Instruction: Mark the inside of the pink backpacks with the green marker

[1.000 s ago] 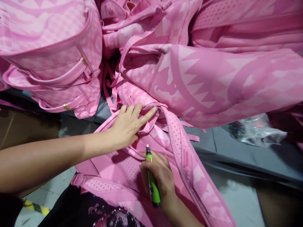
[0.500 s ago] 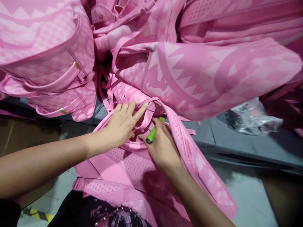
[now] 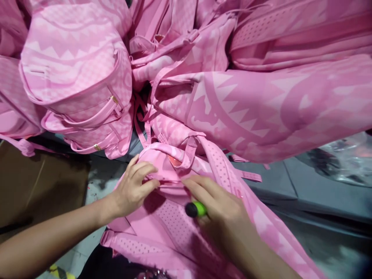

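Observation:
A pink backpack (image 3: 174, 219) with a dotted back panel lies across my lap, its top end against the table edge. My left hand (image 3: 135, 186) is closed on its top edge, the fingers curled over the fabric beside a seam. Across from it, my right hand (image 3: 216, 201) has a slim green tool with a black end (image 3: 199, 209) tucked in its palm; the tool's other end is hidden. The fingertips of that hand touch the backpack near the same seam. Between the hands and just above, the carry loop (image 3: 190, 151) stands up, with an orange patch under it.
More pink backpacks crowd the grey table: an upright one (image 3: 78, 69) at left and a lying one (image 3: 255, 112) just beyond my hands. Clear plastic wrapping (image 3: 345, 159) lies at right. A cardboard box (image 3: 37, 182) stands on the floor at left.
My right hand has drawn back toward me and turned, with the green tool now lower in the palm. My left hand has moved off the carry loop area to the edge and curled. The view has shifted.

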`<control>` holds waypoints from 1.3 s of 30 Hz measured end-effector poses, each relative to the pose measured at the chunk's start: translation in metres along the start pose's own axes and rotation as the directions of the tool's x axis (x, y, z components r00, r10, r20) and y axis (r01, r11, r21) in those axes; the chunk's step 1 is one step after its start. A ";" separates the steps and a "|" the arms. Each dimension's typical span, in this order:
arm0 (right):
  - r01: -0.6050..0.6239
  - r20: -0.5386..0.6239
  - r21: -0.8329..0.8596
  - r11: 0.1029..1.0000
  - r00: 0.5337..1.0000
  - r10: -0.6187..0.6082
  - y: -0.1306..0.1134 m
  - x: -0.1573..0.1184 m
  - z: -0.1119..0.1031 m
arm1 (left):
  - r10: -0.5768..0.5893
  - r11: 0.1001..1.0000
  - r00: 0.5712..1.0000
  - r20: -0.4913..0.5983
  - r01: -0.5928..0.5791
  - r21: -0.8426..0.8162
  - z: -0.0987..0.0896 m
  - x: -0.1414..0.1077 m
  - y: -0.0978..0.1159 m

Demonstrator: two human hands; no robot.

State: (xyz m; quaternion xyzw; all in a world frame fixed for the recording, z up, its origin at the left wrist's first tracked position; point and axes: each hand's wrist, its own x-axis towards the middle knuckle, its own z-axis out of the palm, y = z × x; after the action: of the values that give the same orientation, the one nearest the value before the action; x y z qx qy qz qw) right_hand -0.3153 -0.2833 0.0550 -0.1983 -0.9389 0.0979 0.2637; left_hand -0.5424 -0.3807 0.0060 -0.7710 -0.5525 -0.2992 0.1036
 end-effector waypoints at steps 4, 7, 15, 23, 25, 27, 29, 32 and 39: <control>0.063 0.294 0.104 0.993 0.951 -0.091 0.012 0.013 0.017 | -0.006 1.000 0.989 -0.145 0.002 -0.029 0.012 -0.009 -0.002; -0.028 0.396 0.228 0.973 0.916 -0.067 0.013 0.011 0.019 | 0.004 0.999 0.989 -0.148 -0.011 -0.046 0.009 -0.010 -0.006; -0.099 0.426 0.229 0.968 0.905 -0.008 0.005 0.025 0.031 | -0.037 0.999 0.992 -0.117 0.033 -0.031 0.005 -0.010 -0.016; 0.082 0.199 -0.027 0.996 0.977 -0.075 -0.013 0.028 0.056 | -0.038 0.978 0.955 0.296 0.096 -0.184 -0.017 0.024 -0.031; 0.099 0.176 -0.051 0.994 0.980 -0.089 -0.021 0.021 0.050 | 0.074 0.983 0.950 0.303 -0.018 -0.184 -0.022 0.029 -0.044; 0.140 0.193 -0.016 0.990 0.972 -0.134 -0.029 0.012 0.042 | 0.191 0.971 0.947 0.259 -0.143 -0.193 -0.028 0.030 -0.055; 0.168 0.195 0.029 0.985 0.966 -0.171 -0.033 0.004 0.035 | 0.247 0.954 0.948 0.202 -0.202 -0.222 -0.034 0.029 -0.062; 0.131 0.196 0.060 0.990 0.971 -0.141 -0.027 0.001 0.031 | 0.146 0.960 0.966 0.215 -0.086 -0.267 -0.039 0.022 -0.056; 0.043 0.533 0.075 0.996 0.843 -0.077 0.001 0.054 0.020 | -0.065 0.956 0.997 0.042 0.074 -0.283 -0.013 -0.004 -0.026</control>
State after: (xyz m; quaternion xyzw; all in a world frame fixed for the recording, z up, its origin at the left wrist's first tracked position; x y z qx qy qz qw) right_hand -0.3681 -0.2612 0.0621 -0.1258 -0.9775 0.1691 0.0005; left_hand -0.5714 -0.3805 0.0098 -0.7627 -0.5323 -0.3664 -0.0278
